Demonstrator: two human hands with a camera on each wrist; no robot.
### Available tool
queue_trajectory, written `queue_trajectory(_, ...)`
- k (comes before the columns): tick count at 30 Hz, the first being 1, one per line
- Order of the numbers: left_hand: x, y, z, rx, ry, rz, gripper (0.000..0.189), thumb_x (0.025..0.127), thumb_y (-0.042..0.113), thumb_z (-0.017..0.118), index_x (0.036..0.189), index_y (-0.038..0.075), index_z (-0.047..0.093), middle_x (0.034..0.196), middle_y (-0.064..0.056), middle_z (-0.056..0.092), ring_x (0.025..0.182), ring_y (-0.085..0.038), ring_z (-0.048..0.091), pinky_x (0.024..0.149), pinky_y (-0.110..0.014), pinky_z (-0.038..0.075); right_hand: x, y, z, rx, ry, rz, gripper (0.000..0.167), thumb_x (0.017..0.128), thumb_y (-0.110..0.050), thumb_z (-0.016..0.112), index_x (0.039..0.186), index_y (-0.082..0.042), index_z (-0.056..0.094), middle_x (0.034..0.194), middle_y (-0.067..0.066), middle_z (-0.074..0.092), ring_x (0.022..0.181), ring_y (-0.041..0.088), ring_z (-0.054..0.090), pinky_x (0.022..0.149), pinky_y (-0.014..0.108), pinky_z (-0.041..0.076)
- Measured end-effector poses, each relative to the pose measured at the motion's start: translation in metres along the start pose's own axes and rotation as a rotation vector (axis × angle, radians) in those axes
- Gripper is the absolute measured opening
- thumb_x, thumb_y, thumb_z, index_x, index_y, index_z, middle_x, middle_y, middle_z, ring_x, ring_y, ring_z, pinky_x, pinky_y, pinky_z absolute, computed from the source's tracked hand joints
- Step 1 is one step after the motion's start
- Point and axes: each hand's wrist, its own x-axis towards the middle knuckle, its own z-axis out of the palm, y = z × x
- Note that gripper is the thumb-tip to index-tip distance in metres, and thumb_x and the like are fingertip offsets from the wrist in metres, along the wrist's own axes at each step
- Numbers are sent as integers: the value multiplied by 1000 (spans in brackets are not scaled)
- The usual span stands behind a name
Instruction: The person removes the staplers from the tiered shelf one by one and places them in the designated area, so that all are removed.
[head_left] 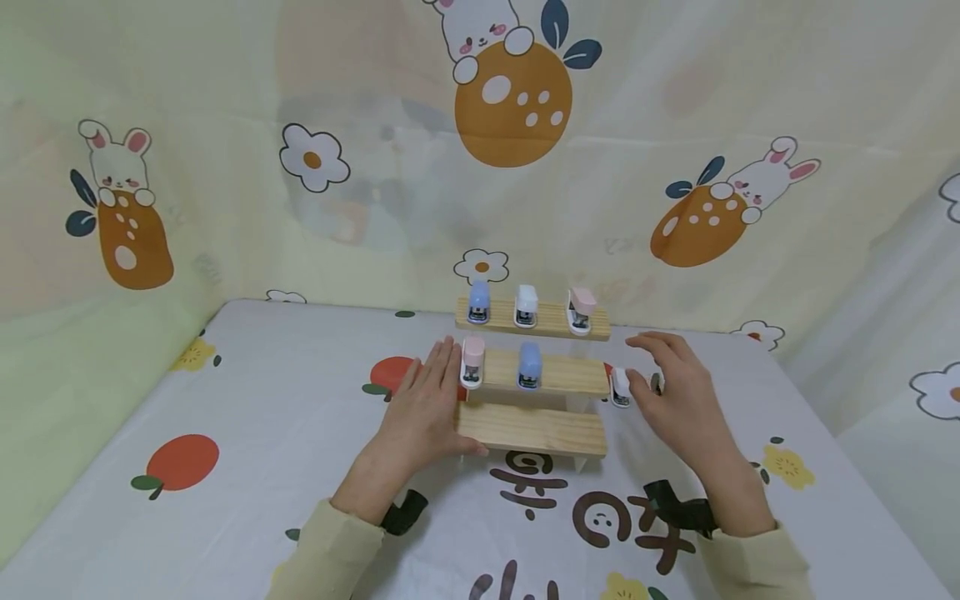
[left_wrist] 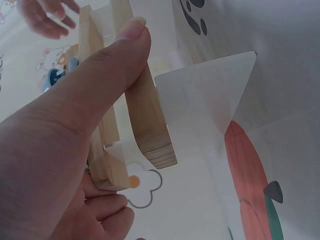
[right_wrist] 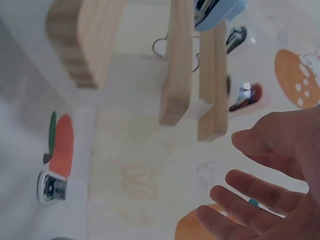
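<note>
A three-tier wooden rack (head_left: 525,427) with clear side supports stands on the table. My left hand (head_left: 423,408) rests along its left end, fingers straight, thumb (left_wrist: 107,62) across the lowest board. Right of the rack, a white mini stapler (head_left: 620,387) sits on the tablecloth. Beside it hovers my right hand (head_left: 678,404), fingers spread and slightly bent, holding nothing; the right wrist view shows it apart from the stapler. The middle tier carries a pink mini stapler (head_left: 472,361) and a blue one (head_left: 529,364). A blue, a white and a pink stapler (head_left: 581,310) line the top tier.
A white printed tablecloth (head_left: 255,400) with fruit, flower and letter patterns covers the table. Behind it hangs a pale curtain (head_left: 375,225) printed with rabbits and flowers, close to the rack's back. More curtain closes in both sides.
</note>
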Motion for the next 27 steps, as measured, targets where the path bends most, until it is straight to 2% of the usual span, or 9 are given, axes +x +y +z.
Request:
queue_trajectory(8,0,0,0,3,-5,-6,142,56,63,88,158,0,12,167,-14,12,155,-28,15,126,-47,17,1,-23,6,43,48,-123,37,83,9,69,119,3,63,123,19,60,115,37,58,94,58,51)
queue_trajectory(13,0,0,0,11,-10,-9,142,56,64,88,158,1,12,167,-14,13,155,-28,15,126,-48,18,2,-32,13,59,58,-164,33,84,7,68,117,3,65,120,17,62,112,33,60,93,52,53)
queue_trajectory(21,0,0,-1,6,-8,-10,142,56,63,89,158,0,12,167,-15,13,155,-29,15,126,-48,18,6,-51,26,119,-1,-169,30,89,-1,69,119,2,65,122,17,62,107,34,62,87,50,56)
queue_trajectory(27,0,0,-1,-1,-11,-8,142,57,63,88,158,0,12,167,-15,12,155,-28,14,126,-48,18,10,-65,36,151,-37,-171,31,90,-4,68,121,1,64,125,17,60,115,34,60,95,52,54)
